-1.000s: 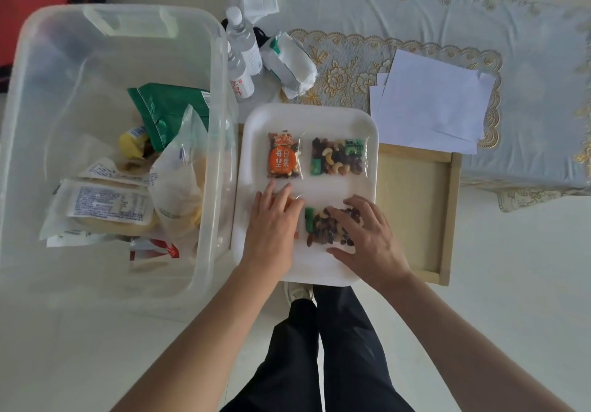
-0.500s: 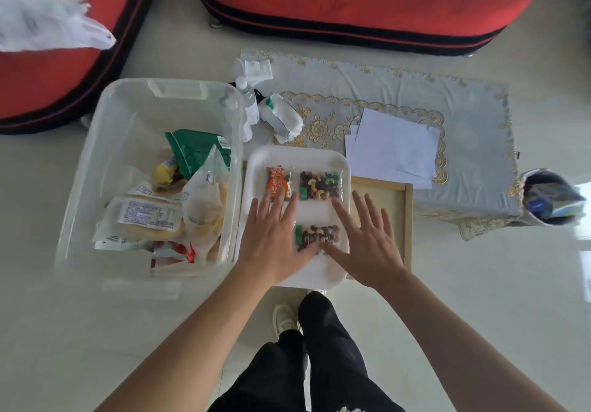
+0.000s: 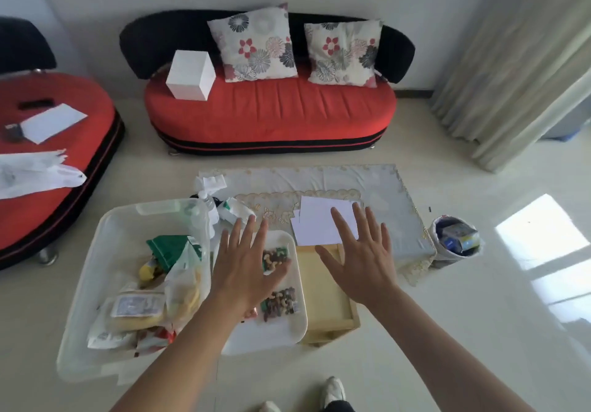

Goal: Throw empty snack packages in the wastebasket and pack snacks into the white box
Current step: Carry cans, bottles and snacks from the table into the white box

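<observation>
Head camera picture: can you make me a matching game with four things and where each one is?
Things:
1. white box
2. wastebasket
3. nut packet
4. green bag

Places:
A. in the clear bin
B. on the floor, beside the cloth
C. on the red sofa
D. on the white tray

Pairs: 1-C, 2-B, 3-D, 4-A.
</observation>
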The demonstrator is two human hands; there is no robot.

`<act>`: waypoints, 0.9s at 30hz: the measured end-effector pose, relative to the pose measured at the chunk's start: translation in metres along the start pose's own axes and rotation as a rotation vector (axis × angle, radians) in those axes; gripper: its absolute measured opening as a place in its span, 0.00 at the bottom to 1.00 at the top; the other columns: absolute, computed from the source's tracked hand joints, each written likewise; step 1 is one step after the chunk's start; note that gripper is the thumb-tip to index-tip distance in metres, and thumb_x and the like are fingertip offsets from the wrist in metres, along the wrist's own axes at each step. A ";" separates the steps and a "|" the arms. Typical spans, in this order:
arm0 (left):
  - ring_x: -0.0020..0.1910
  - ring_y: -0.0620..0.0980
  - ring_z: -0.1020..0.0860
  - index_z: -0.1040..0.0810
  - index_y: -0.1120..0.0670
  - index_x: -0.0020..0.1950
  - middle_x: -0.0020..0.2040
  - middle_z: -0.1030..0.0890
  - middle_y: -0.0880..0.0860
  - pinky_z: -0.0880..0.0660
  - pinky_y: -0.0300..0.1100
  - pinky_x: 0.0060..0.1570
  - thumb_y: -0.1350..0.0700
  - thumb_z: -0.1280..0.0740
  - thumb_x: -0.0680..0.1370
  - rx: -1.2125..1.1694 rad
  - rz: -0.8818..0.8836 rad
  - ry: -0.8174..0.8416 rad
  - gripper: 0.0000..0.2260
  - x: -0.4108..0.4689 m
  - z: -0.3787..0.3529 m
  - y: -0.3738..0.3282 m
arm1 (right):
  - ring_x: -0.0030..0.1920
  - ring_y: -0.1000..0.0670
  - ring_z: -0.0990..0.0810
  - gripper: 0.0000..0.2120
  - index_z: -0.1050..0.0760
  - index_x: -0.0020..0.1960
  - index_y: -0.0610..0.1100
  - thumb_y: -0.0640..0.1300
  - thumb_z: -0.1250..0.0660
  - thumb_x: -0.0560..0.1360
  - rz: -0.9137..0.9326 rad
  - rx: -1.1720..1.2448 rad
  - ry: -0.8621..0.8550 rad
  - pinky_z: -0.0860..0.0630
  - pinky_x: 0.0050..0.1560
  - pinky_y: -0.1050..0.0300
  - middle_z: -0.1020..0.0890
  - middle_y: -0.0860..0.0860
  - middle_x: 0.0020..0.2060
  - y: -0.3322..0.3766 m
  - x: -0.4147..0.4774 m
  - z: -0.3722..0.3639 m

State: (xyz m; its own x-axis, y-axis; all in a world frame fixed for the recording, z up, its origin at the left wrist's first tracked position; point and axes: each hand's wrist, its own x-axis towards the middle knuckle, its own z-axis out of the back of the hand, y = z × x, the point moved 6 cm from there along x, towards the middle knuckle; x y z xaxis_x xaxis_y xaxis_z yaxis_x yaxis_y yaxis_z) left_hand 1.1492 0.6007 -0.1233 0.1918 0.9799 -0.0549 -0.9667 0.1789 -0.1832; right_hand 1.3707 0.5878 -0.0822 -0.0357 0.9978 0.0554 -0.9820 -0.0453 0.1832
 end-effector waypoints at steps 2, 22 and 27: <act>0.82 0.54 0.62 0.60 0.48 0.84 0.84 0.61 0.52 0.61 0.56 0.80 0.23 0.62 0.74 -0.014 -0.048 -0.026 0.45 0.004 0.015 -0.017 | 0.81 0.43 0.59 0.38 0.55 0.82 0.59 0.75 0.58 0.76 -0.047 -0.014 -0.006 0.53 0.79 0.37 0.54 0.47 0.82 -0.014 -0.012 0.017; 0.82 0.52 0.63 0.59 0.45 0.84 0.83 0.62 0.50 0.62 0.56 0.80 0.25 0.59 0.74 -0.047 -0.668 -0.064 0.43 -0.081 0.040 -0.357 | 0.82 0.44 0.56 0.41 0.65 0.80 0.62 0.76 0.63 0.72 -0.708 0.003 -0.149 0.52 0.80 0.45 0.52 0.48 0.82 -0.254 -0.298 0.131; 0.81 0.50 0.65 0.58 0.44 0.84 0.83 0.62 0.48 0.64 0.54 0.79 0.24 0.56 0.74 -0.083 -0.839 -0.015 0.42 -0.168 0.024 -0.480 | 0.81 0.43 0.56 0.40 0.67 0.79 0.62 0.75 0.68 0.70 -0.950 -0.014 -0.162 0.52 0.80 0.43 0.54 0.48 0.82 -0.318 -0.441 0.159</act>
State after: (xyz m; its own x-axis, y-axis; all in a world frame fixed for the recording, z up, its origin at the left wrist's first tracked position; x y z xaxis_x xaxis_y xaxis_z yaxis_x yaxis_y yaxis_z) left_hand 1.5765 0.3523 -0.0024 0.8379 0.5264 0.1444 -0.4892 0.8415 -0.2295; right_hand 1.7284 0.1547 -0.0091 0.8006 0.5987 0.0247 -0.5897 0.7799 0.2096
